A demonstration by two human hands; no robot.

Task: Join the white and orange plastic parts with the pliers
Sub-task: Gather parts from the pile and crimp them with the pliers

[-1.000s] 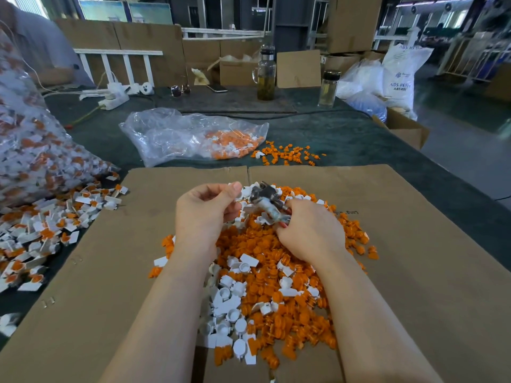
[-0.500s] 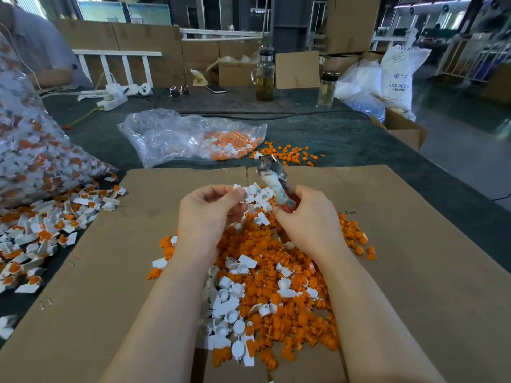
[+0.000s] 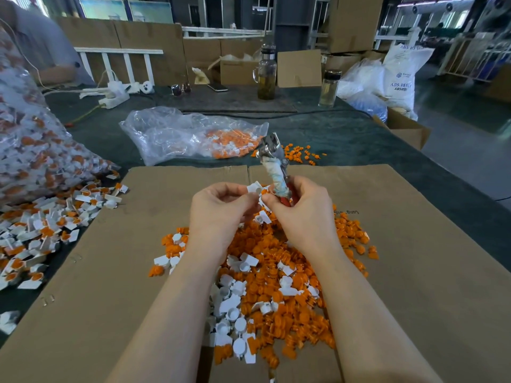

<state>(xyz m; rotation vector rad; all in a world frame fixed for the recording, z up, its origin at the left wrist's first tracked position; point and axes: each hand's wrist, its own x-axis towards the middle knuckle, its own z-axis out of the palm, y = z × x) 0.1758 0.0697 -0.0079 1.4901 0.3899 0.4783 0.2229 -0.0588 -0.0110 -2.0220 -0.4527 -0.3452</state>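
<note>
On the far right, a white sack [image 3: 401, 76] bears blue print reading "ABS RESIN" with a smaller "ABS" line below. The cardboard sheet [image 3: 414, 272] carries small inverted print, illegible.

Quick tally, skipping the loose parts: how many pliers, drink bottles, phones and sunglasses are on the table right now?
pliers: 1
drink bottles: 2
phone: 1
sunglasses: 1
Total: 5

Your right hand [image 3: 302, 214] grips pliers [image 3: 273, 161] upright; left hand [image 3: 221, 211] pinches white part [image 3: 254, 187] w/ fingers [image 3: 243, 199] over parts pile [image 3: 276, 286].
</note>
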